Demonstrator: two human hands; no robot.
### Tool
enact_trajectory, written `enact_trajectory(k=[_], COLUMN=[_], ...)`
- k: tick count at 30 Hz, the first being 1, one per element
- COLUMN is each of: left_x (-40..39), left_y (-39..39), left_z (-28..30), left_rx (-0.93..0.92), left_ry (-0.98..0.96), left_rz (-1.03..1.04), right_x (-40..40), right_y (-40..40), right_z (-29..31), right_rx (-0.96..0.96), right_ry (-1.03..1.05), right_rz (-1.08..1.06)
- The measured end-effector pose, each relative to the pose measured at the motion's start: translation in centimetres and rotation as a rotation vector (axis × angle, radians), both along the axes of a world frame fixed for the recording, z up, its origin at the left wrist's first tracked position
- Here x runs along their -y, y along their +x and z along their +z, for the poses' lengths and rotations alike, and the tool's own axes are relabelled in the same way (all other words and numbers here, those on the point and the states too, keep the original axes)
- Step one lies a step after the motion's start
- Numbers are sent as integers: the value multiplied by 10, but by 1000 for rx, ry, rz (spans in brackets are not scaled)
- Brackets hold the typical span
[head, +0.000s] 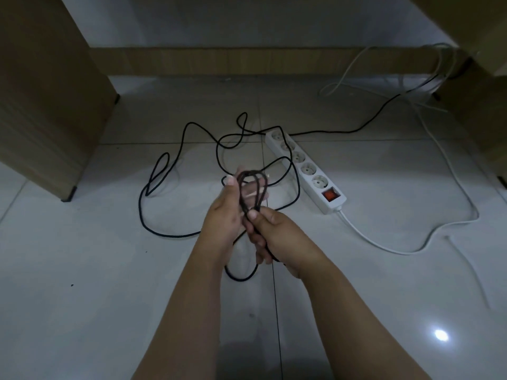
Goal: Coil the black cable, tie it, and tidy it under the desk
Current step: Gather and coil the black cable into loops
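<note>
Down on the tiled floor, a desk leg stands at left, with black cable sprawled beside it. The left hand, fingers straight, backs a few small loops; the right hand pinches their base. A white power strip lies right.

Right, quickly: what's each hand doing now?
Left hand: open, cable loops over its straight fingers.
Right hand: pinching the cable.
</note>
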State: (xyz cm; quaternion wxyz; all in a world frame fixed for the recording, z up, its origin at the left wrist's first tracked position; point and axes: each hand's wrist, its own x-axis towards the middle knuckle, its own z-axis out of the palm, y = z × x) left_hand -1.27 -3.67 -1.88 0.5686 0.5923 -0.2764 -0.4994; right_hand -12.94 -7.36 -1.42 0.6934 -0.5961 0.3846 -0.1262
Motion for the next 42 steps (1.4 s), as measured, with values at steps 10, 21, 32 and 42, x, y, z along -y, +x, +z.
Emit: enact_trajectory(k=[10,21,32,42], left_x=[-5,-4,-6,4], left_y=[5,19,-6,-5], left_z=[-1,-6,-11,0], left_rx=[-188,-234,138,-84], left_ry=[-7,49,137,-20], left_rz=[-127,311,-63,205], right_x=[5,21,12,11], right_y=[-1,-22,2,-2], right_z=[2,14,32,9], right_rx=[-51,-255,196,-262], right_ry=[-69,-228,0,-89], right_rz=[101,-186,-452,40])
